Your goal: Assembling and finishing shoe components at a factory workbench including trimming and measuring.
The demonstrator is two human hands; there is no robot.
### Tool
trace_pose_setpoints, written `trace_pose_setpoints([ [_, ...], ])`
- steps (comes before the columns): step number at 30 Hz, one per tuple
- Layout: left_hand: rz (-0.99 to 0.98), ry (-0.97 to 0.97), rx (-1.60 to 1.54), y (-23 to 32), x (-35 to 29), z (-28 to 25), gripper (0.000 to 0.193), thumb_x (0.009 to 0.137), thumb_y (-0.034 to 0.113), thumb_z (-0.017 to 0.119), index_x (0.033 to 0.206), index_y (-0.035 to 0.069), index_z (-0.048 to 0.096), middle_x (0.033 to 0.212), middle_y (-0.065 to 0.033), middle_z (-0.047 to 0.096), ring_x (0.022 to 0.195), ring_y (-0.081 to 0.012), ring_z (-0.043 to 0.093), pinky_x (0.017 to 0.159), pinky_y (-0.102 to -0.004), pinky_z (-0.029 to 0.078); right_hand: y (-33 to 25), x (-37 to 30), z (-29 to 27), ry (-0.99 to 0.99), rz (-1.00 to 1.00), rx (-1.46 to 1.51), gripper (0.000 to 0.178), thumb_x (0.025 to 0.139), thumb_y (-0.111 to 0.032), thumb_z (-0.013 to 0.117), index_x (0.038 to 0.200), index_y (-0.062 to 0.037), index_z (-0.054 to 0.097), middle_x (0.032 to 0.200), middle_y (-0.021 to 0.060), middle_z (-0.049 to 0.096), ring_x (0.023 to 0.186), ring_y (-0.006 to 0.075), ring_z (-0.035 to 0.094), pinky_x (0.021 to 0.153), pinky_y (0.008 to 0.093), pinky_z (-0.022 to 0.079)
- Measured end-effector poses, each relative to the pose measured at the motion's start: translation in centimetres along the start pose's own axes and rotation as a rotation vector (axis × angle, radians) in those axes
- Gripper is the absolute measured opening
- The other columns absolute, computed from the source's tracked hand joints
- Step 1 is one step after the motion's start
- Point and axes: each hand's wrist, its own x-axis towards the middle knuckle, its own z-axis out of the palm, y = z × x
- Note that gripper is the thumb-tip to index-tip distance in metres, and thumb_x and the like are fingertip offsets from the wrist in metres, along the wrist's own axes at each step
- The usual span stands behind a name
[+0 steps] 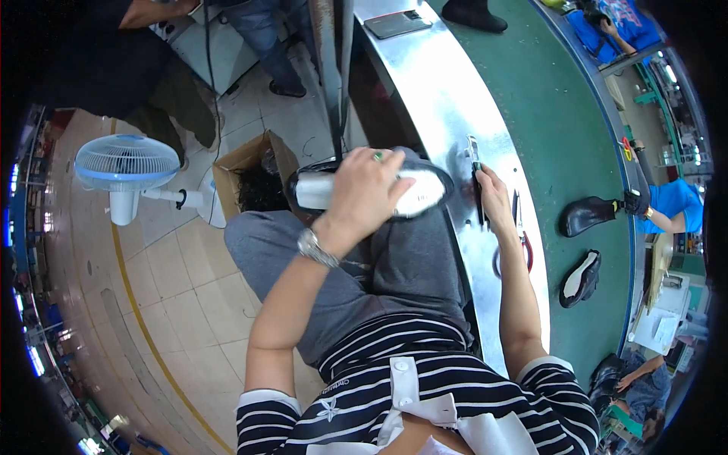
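A black shoe upper with a white sole-side (422, 192) rests across my lap, its white face up. My left hand (365, 189) lies over its middle, fingers wrapped over it and thumb against the white surface. At the metal bench on my right, my right hand (493, 199) closes on a slim hand tool (475, 155) with a silver end and a dark handle; its exact kind is hard to make out. Dark slender pieces hang down beside the fingers. Just beyond that hand, scissors (527, 250) with a red handle lie on the bench.
A phone (398, 24) lies on the far end of the metal bench (440, 83). The green conveyor (531, 114) carries several dark shoes (582, 278). On my left stand a cardboard box (227, 168) of black scraps, a metal post (331, 83) and a fan (127, 163). Other people work nearby.
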Motion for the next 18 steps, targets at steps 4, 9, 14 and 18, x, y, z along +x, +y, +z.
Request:
trace_pose_setpoints([
  [4,0.043,-0.044,-0.213,-5.0,3.5,-2.5,0.04,0.089,0.031,0.063,0.12,0.006,0.064,0.101,-0.0178,0.07,0.089,-0.0326,0.067,0.082,-0.0392,0.051,-6.2,-3.7,-2.6,-0.183,0.307,0.44,0.038,0.095,-0.024,0.058,0.127,-0.0037,0.055,0.093,0.0031,0.063,0.085,0.0104,0.057,0.082,0.0249,0.045],
  [9,0.0,0.008,-0.034,-6.3,5.7,-2.0,0.028,0.095,0.028,0.055,0.104,0.003,0.064,0.085,-0.0178,0.068,0.08,-0.0358,0.066,0.075,-0.045,0.051,-10.1,-4.4,-4.3,-0.475,0.259,0.43,0.043,0.093,-0.015,0.06,0.134,-0.0061,0.048,0.091,0.0026,0.065,0.085,0.0102,0.057,0.083,0.0261,0.043],
  [14,-0.117,0.107,0.103,-5.0,5.8,-1.5,0.03,0.099,0.027,0.048,0.086,0.002,0.057,0.074,-0.0209,0.063,0.073,-0.041,0.062,0.065,-0.0496,0.048,-14.9,-3.4,-3.1,-0.715,0.083,0.16,0.062,0.095,-0.014,0.055,0.15,-0.007,0.028,0.097,0.0063,0.068,0.091,0.0145,0.057,0.086,0.0293,0.043],
  [18,-0.149,0.073,-0.127,-5.5,6.4,-2.6,0.03,0.096,0.029,0.053,0.091,0.002,0.065,0.074,-0.023,0.063,0.072,-0.0429,0.06,0.066,-0.0491,0.047,-16.7,-0.9,-1.7,-0.915,-0.021,0.065,0.064,0.096,-0.013,0.054,0.152,-0.0059,0.023,0.11,0.0095,0.065,0.097,0.0157,0.057,0.089,0.0314,0.044],
])
